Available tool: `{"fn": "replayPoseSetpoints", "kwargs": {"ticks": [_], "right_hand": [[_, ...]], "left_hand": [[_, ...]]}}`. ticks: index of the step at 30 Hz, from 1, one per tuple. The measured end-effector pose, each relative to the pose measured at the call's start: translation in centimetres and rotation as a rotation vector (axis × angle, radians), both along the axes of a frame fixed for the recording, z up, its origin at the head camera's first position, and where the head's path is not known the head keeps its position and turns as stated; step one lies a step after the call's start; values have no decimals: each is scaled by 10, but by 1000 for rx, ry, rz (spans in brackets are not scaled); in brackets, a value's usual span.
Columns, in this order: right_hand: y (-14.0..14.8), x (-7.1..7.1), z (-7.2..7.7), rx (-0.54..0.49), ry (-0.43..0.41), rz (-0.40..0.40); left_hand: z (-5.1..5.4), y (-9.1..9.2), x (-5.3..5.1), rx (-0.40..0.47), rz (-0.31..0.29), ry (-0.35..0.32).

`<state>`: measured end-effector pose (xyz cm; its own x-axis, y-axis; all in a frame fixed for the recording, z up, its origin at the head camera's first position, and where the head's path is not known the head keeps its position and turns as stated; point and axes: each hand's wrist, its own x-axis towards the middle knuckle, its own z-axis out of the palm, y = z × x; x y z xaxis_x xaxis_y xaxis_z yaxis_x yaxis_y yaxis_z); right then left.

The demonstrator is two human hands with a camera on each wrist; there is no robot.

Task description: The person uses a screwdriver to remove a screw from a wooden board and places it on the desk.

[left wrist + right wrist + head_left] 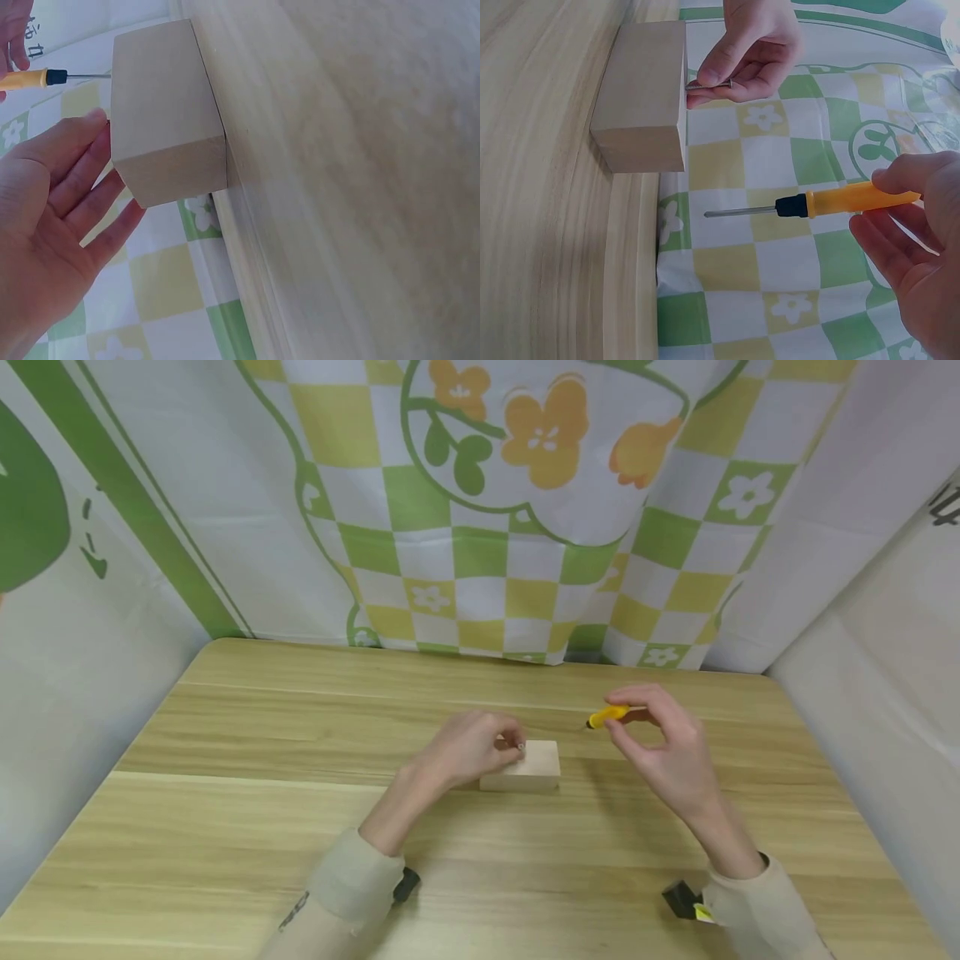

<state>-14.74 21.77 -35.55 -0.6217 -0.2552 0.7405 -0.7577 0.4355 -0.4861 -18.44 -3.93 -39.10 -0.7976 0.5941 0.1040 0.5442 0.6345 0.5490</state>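
Observation:
A pale rectangular wooden block [542, 760] lies on the table. My left hand [476, 743] is over the block's left part and pinches a thin metal screw [724, 85] between thumb and finger. The screw points at the block's top face, its head facing away from it; whether the tip has entered the wood I cannot tell. To the right and above the table, my right hand [671, 756] grips the yellow handle of a screwdriver [855, 198]. The screwdriver's metal shaft points toward the block, with its tip apart from both screw and block.
The wood-grain table [262, 827] extends around the block on all sides. Behind it hangs a checkered, flowered cloth [480, 560], and white cloth walls [892, 635] stand at the sides. Small black devices sit at both sleeve cuffs [356, 877].

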Motion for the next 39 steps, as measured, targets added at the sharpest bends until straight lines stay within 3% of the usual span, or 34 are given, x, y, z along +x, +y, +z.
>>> {"fn": "replayPoseSetpoints", "kwargs": {"ticks": [9,19,27,39], "right_hand": [[6,4,-5,-10,-64,-44],[10,6,-8,-30,-50,-72],[18,8,-13,7,-72,-99],[25,14,-26,116,0,-167]], "left_hand": [[-1,2,-1,-23,25,15],[-1,-4,0,78,107,-45],[2,-19,6,120,196,-8],[-2,-56,16,166,290,-87]]}}
